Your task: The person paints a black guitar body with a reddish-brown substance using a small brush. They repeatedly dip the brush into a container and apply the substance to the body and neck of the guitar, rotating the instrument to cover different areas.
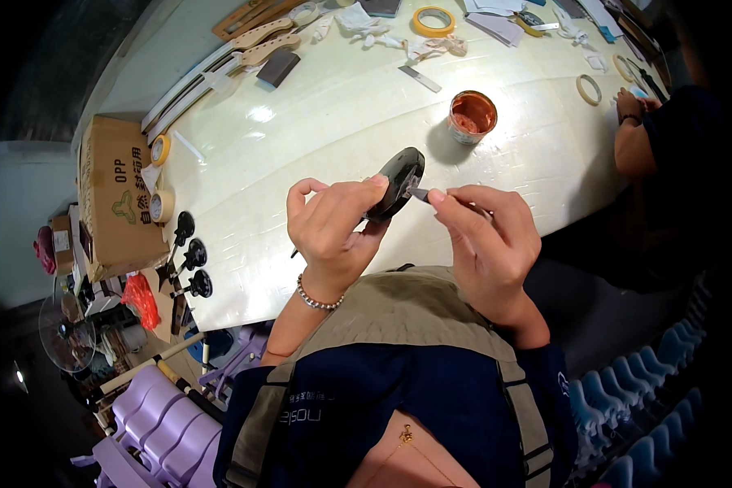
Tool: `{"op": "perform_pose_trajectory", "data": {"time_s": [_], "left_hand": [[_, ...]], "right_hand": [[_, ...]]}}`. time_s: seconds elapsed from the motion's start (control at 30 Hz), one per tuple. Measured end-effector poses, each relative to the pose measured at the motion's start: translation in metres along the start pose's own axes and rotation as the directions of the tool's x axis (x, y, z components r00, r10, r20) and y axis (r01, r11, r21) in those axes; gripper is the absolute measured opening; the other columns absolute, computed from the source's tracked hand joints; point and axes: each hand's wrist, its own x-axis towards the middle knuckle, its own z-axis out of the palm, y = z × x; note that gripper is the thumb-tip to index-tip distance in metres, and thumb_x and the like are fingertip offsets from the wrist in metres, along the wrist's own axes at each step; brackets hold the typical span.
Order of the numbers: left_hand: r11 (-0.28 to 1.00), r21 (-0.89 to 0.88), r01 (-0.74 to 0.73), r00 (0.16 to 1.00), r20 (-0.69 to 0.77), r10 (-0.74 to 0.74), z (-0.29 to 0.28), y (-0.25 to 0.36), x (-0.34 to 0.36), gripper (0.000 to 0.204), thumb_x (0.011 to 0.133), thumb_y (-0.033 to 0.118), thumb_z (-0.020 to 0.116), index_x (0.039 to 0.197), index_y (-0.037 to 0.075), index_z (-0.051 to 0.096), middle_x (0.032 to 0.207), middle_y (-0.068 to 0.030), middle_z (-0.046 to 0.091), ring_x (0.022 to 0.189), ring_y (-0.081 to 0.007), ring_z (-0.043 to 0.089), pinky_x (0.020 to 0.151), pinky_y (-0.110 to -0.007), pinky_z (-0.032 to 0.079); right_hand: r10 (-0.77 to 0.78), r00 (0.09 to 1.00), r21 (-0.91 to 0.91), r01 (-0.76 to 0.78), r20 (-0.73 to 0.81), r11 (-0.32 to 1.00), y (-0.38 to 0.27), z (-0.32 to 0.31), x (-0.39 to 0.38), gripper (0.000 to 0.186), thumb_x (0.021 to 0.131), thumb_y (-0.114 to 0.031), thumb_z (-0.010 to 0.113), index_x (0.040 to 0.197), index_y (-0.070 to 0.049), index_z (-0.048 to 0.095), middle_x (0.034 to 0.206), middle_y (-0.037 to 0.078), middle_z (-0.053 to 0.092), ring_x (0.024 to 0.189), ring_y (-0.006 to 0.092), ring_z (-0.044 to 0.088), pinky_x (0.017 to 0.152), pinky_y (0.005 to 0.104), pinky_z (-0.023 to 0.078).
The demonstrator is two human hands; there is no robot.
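Observation:
My left hand (333, 220) grips a glossy black oval piece (403, 171) tilted on edge above the pale worktable (252, 187), thumb on its face. Between the pinched fingers of my right hand (492, 240) is a thin grey-tipped tool (420, 195), its tip at a pale, rough patch on the oval piece; the tool's far end is mostly hidden by the fingers. Just beyond them stands an open tin (472, 117) with reddish-brown paste inside.
Tape rolls (433, 22), crumpled tissues (358, 23) and wooden neck-shaped pieces (262, 41) lie along the back. At left are a cardboard box (122, 163) and black discs on stems (195, 252). A co-worker's arm (634, 138) is at right. Purple chairs (163, 415) stand lower left.

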Motion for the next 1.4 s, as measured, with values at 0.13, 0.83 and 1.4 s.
{"op": "perform_pose_trajectory", "data": {"time_s": [0.13, 0.83, 1.4], "left_hand": [[1.0, -0.001, -0.005, 1.0, -0.011, 0.005, 0.0, -0.001, 0.0, 0.033, 0.054, -0.002, 0.074, 0.084, 0.01, 0.066, 0.071, 0.0009, 0.065, 0.06, -0.0127, 0.058, 0.063, -0.029, 0.035], [0.998, -0.029, 0.048, 0.998, 0.03, -0.047, 0.001, -0.001, -0.002, 0.036, 0.052, 0.0, 0.073, 0.084, 0.013, 0.065, 0.074, 0.0019, 0.065, 0.059, -0.013, 0.056, 0.065, -0.029, 0.034], [0.992, -0.042, -0.117, 0.989, 0.082, 0.12, -0.011, -0.001, -0.001, 0.03, 0.057, -0.003, 0.069, 0.082, 0.015, 0.066, 0.085, 0.0012, 0.068, 0.081, -0.0141, 0.064, 0.081, -0.035, 0.033]], "right_hand": [[-0.003, 1.0, -0.02, 0.003, 0.001, 1.0, 0.0, 0.001, 0.0, 0.036, 0.059, 0.006, 0.065, 0.091, -0.01, 0.069, 0.078, 0.005, 0.059, 0.06, 0.019, 0.052, 0.051, 0.026, 0.042], [0.003, 0.987, 0.068, -0.014, 0.162, 0.998, -0.016, -0.006, -0.006, 0.037, 0.059, 0.004, 0.063, 0.093, -0.008, 0.067, 0.075, 0.005, 0.06, 0.055, 0.0186, 0.052, 0.048, 0.0259, 0.042], [0.073, 0.94, 0.434, -0.222, 0.334, 0.873, 0.021, 0.003, 0.024, 0.058, 0.048, 0.01, 0.072, 0.1, -0.01, 0.058, 0.089, 0.006, 0.06, 0.07, 0.0203, 0.06, 0.049, 0.0261, 0.046]]}}
